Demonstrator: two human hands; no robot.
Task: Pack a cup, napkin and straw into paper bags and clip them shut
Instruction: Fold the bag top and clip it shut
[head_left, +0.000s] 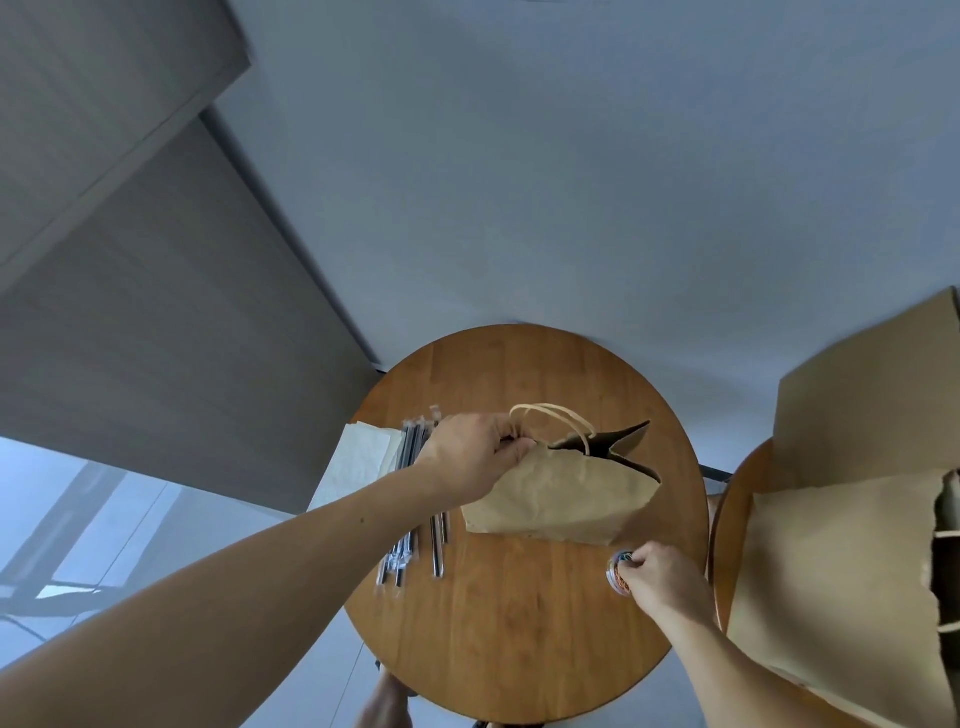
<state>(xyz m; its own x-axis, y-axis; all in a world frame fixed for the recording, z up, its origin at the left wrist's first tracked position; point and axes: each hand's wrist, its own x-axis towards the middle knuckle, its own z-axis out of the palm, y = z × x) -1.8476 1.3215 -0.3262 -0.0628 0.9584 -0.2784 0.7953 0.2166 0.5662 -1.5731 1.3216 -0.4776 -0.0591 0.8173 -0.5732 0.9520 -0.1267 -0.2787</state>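
Round wooden tabletop (519, 623), seen from above. White napkins (358, 462) lie at its left edge, with wrapped straws (410, 551) just beside them. The person's left hand (472, 457) grips the rim of a brown paper bag (561, 499) by its twine handle at the tabletop's middle, mouth gaping. The paper looks light and easily creased, so the rim is the best hold. Near the right edge, the right hand (660, 577) curls its fingers into a tub of coloured clips (615, 569). Whether they hold a clip cannot be told.

A crumpled brown handled paper bag (561, 493) tilts sideways, mouth open, between a white napkin stack (358, 462) with wrapped dark straws (413, 525) and a round clip tub (617, 571).
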